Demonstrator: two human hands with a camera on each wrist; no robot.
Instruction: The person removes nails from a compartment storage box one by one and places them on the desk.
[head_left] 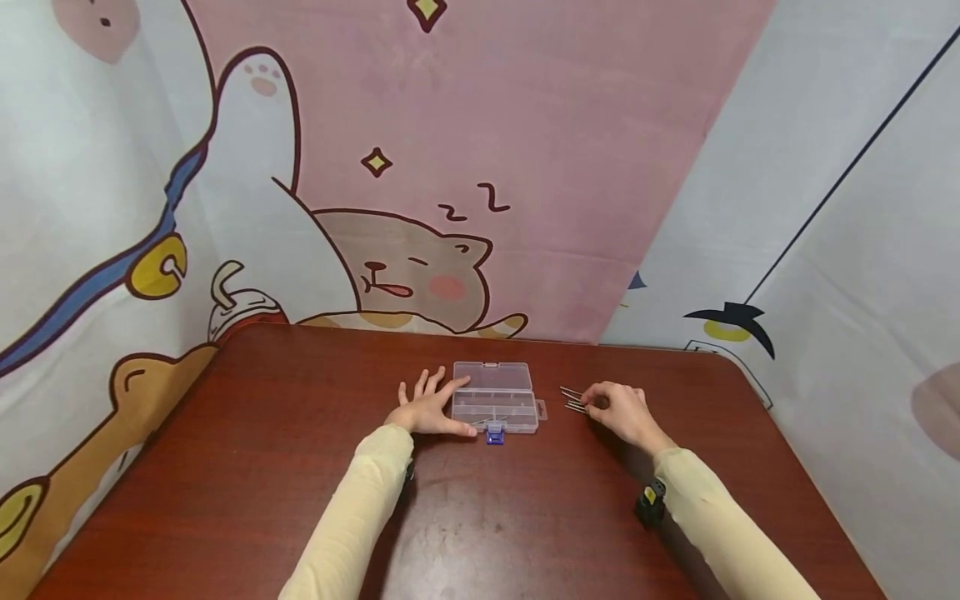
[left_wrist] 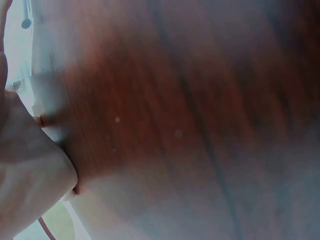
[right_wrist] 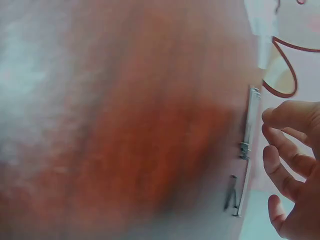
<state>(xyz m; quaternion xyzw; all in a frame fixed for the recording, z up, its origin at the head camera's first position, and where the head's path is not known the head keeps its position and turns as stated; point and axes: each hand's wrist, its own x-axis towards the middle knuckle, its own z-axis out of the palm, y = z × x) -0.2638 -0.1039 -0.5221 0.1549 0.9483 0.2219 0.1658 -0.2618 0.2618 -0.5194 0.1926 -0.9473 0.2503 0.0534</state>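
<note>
A clear plastic compartment box point(head_left: 491, 398) lies on the table with its lid point(head_left: 491, 376) folded back and a blue latch point(head_left: 495, 435) at the front. Thin metal pieces, apparently nails, lie in its front compartment. My left hand point(head_left: 429, 410) rests at the box's left side, fingers spread, thumb by the front corner and index finger over the lid. Right of the box lie several loose nails point(head_left: 574, 406), their heads visible in the right wrist view. Over their right ends, my right hand point(head_left: 618, 410) reaches with bent fingers; the right wrist view shows its fingers point(right_wrist: 285, 117) apart from the nails.
The reddish-brown wooden table point(head_left: 480, 517) spreads around the box. A cartoon-printed cloth point(head_left: 570, 167) hangs behind its back edge and along both sides. A hang tab point(head_left: 542, 409) sticks out from the box's right side.
</note>
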